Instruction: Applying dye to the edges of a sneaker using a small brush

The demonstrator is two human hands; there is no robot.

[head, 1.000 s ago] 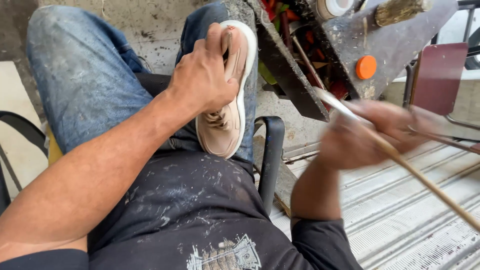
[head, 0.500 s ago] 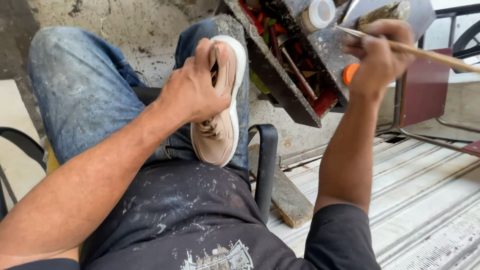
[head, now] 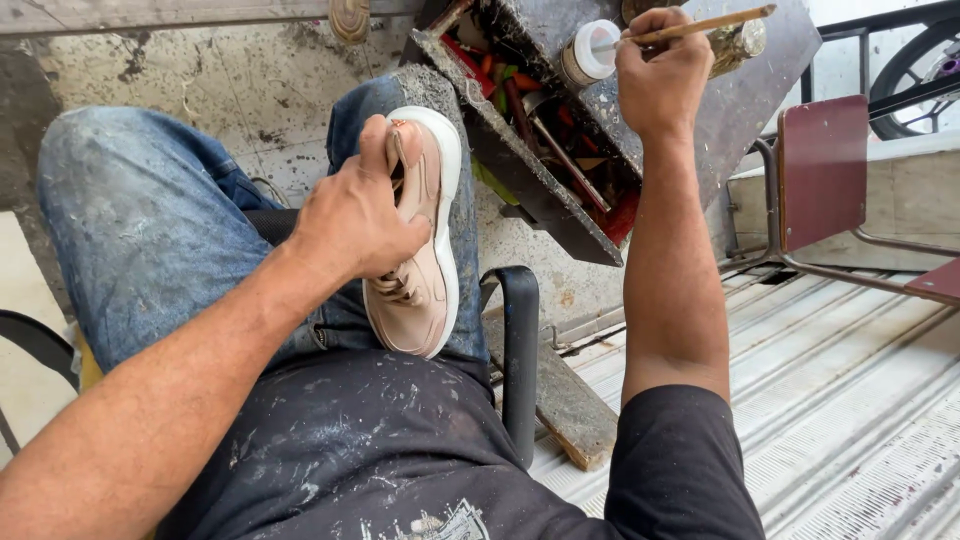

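The left hand is closed around one pink, white-soled shoe lying on its side on the lap against the right thigh, and the right hand is shut in a pinch on one thin wooden-handled brush whose tip reaches into one small white-capped jar on the cluttered tool tray — so I judge the work is at the loading stage, the brush well apart from the shoe and nothing yet visibly applied to it. Counted: one shoe, one brush, one jar, two hands, and one dark red chair off to the right
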